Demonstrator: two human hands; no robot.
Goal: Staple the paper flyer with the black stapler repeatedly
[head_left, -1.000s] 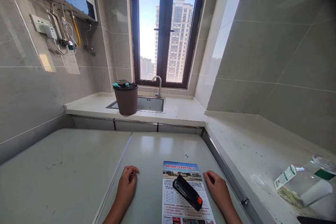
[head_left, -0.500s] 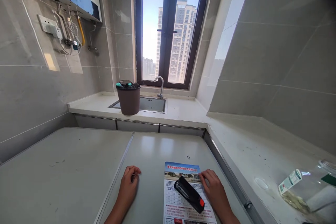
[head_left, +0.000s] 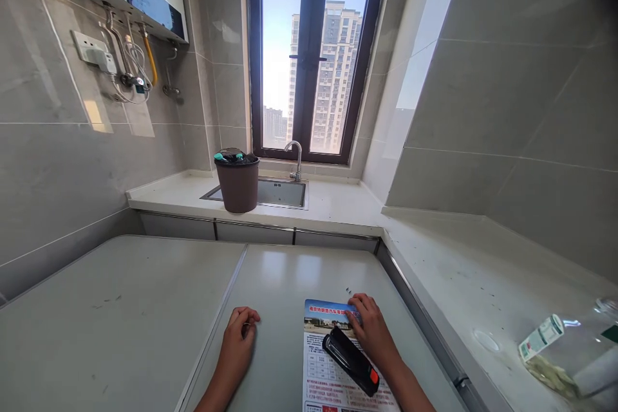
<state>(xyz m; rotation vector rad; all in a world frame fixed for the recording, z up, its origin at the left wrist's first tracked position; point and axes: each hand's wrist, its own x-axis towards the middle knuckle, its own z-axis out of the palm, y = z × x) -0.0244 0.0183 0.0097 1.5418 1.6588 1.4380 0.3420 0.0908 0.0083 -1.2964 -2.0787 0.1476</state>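
A printed sheet with a blue heading band and red and black text lies flat on the grey-white folding table. On it rests a black stapler with a red end, set at a slant. My right hand reaches over the sheet's upper right corner, fingers apart and bent, fingertips on the heading; no object shows in it. Beyond its fingertips are tiny metallic bits, too small to name surely. My left hand rests on the table left of the sheet, fingers curled closed; what they hold, if anything, is hidden.
A clear jar with a green-and-white label stands on the right counter. At the back, a brown bucket stands in front of the sink and its faucet. A metal seam divides the table.
My right hand has moved left and away from me, from the sheet's right edge onto its upper right corner, covering part of the heading. The left hand and stapler stay almost in place.
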